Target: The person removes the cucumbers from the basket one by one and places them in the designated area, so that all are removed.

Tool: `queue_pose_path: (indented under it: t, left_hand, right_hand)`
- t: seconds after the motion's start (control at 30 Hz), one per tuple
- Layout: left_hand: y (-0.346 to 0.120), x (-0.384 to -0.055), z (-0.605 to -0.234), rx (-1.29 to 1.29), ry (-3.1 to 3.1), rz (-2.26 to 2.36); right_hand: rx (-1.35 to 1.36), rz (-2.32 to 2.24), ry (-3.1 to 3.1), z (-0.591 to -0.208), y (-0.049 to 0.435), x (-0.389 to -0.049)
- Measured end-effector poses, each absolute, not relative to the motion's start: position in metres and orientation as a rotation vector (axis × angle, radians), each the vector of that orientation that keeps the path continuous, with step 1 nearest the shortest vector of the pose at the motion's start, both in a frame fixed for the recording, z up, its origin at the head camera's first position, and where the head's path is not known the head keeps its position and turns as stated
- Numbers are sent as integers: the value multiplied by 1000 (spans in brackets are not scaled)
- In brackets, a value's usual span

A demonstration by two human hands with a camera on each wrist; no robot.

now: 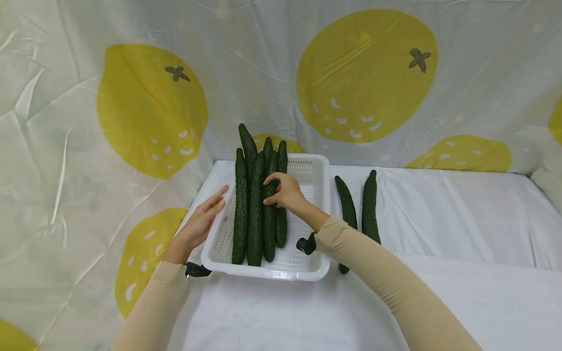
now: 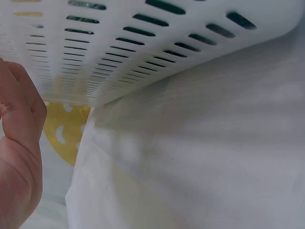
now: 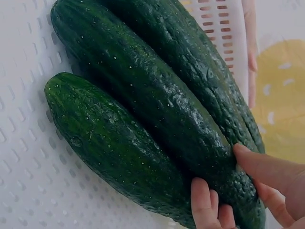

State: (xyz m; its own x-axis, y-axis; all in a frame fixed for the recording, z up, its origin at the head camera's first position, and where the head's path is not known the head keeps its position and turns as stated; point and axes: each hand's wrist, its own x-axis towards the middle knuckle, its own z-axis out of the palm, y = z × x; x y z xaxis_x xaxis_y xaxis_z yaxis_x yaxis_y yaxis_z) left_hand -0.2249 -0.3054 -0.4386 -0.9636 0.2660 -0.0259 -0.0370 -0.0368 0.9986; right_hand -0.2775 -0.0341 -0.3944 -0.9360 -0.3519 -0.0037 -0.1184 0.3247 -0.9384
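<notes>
Several dark green cucumbers (image 1: pixel 255 219) lie lengthwise in a white perforated basket (image 1: pixel 322 204), some with ends sticking out past its far rim. My right hand (image 1: pixel 285 192) reaches over them, thumb and fingers to either side of one cucumber (image 3: pixel 147 90), pinching it. In the right wrist view, another cucumber (image 3: pixel 109 143) lies beside it on the basket floor. At the basket's left side is my left hand (image 1: pixel 203 222), its fingers fairly straight along the outer rim. The left wrist view shows the slotted basket wall (image 2: pixel 105 47) above that hand; contact is unclear there.
Two more cucumbers lie on the white cloth to the right of the basket: a curved one (image 1: pixel 346 200), partly behind my right sleeve, and a straighter one (image 1: pixel 370 204). A lemon-print curtain (image 1: pixel 254 73) rises behind and to the left of the white-covered table (image 1: pixel 461 214).
</notes>
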Motion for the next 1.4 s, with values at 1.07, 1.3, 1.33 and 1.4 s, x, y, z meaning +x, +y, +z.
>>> queue_pose_path:
  t: [1.07,1.3,1.33,1.4]
  left_hand:
    - [-304,-223,-442,260,2048,2089]
    - [-305,-224,-441,271,2065,2081]
    - [-305,-224,-441,268,2070,2079]
    - [-305,-223,-440,264,2069,2081]
  right_hand:
    - [-426,-1686,2344,-392,-27,-271]
    - [-419,-1729,2321,-391,-26,-272]
    - [-412,-1744,2300,-391,-26,-272]
    - [-392,-1778,2253,-390,-26,-274]
